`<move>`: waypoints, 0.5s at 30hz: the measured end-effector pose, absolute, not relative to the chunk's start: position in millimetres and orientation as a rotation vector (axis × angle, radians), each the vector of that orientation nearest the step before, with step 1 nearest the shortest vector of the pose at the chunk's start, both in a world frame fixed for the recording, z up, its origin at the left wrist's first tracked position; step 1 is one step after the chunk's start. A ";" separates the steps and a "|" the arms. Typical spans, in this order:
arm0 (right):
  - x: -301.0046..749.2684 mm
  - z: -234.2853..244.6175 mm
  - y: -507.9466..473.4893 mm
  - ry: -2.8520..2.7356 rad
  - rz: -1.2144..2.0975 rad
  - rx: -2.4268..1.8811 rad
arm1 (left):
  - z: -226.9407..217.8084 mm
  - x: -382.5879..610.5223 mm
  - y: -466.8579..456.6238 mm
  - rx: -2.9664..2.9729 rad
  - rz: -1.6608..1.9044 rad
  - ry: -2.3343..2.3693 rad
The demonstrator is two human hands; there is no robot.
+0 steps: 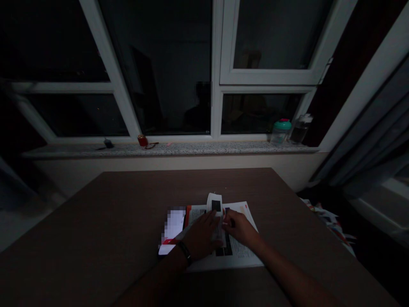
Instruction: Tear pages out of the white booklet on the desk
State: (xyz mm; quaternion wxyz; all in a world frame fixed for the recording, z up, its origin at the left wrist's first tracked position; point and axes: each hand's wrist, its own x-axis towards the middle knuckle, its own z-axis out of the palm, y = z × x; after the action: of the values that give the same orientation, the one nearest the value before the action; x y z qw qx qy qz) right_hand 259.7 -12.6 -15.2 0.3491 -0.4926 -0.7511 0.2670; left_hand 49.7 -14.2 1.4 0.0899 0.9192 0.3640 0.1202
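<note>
A printed sheet [243, 251] lies on the dark brown table [111, 221] in front of me. On top of it is a small white paper slip [215, 204] with a dark square on it. My left hand [201, 236] lies flat on the slip and sheet, fingers stretched out, a dark band on its wrist. My right hand [240, 228] is just right of the slip, fingers curled and pinched at its edge. The room is very dim.
A lit phone screen [172, 230] lies left of the sheet. On the stone windowsill [191, 149] stand a teal-lidded jar [281, 131], a clear bottle [300, 128] and a small red object [142, 140]. Dark windows behind; curtain at right.
</note>
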 end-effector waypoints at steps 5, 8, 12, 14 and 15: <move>265.7 -14.1 -15.5 -2.103 0.783 -1.212 | 9.1 48.0 -14.4 2.707 0.249 1.078; 266.1 -9.8 -20.0 -2.184 0.768 -1.141 | 9.9 47.0 -13.5 2.692 0.237 1.054; 262.9 -8.7 -17.3 -2.146 0.602 -1.166 | 0.8 46.2 -10.2 2.681 0.306 1.067; 262.1 -10.5 -13.8 -2.125 0.584 -1.187 | -3.8 46.4 -8.7 2.679 0.319 1.074; 262.2 -11.4 -12.6 -2.128 0.597 -1.184 | -5.3 46.5 -8.1 2.679 0.317 1.075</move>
State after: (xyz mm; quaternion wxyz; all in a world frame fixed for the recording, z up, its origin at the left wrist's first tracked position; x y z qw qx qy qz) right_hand 262.2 -12.6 -11.4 0.3118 -0.4487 -0.8064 0.2260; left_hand 46.5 -8.1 -5.3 0.1186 0.9160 0.3675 0.1086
